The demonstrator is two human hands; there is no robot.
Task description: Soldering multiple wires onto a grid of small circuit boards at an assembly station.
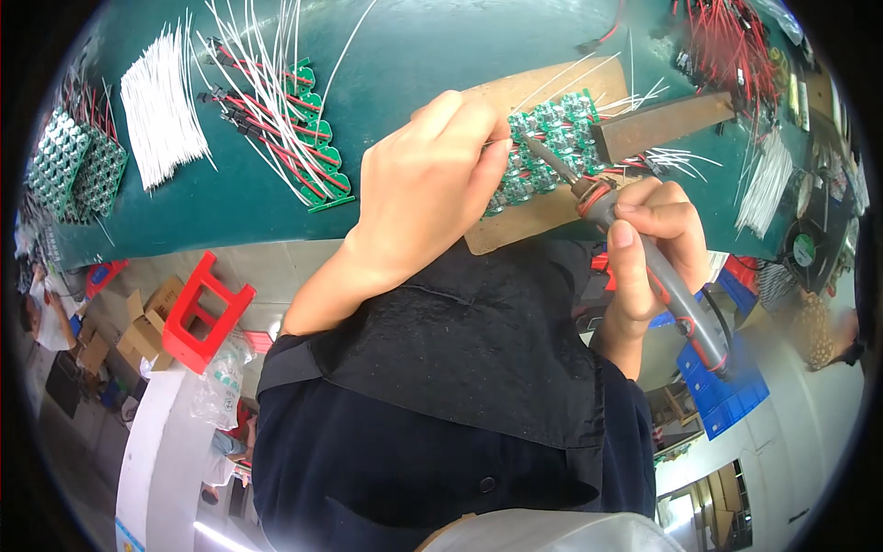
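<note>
My right hand (660, 230) grips a grey soldering iron (679, 293) like a pen, with its tip pointing up and left. The tip meets or hovers just over a panel of green circuit boards (566, 124); contact is too small to tell. My left hand (418, 179) is closed in a pinch at the left side of this panel, and whatever lies between its fingertips is hidden. Under the panel is a brown board (510, 230). A dark metal bar (662, 127) rests across the panel's right side, and white wires (635, 99) stick out around it.
Left on the green table (386, 55) lie a bundle of white wires (164, 110), boards with red and black wires (313, 138), and stacked green panels (69, 166). Red wire leads (731, 46) and more white wires (763, 184) lie right. A red stool (207, 313) stands below.
</note>
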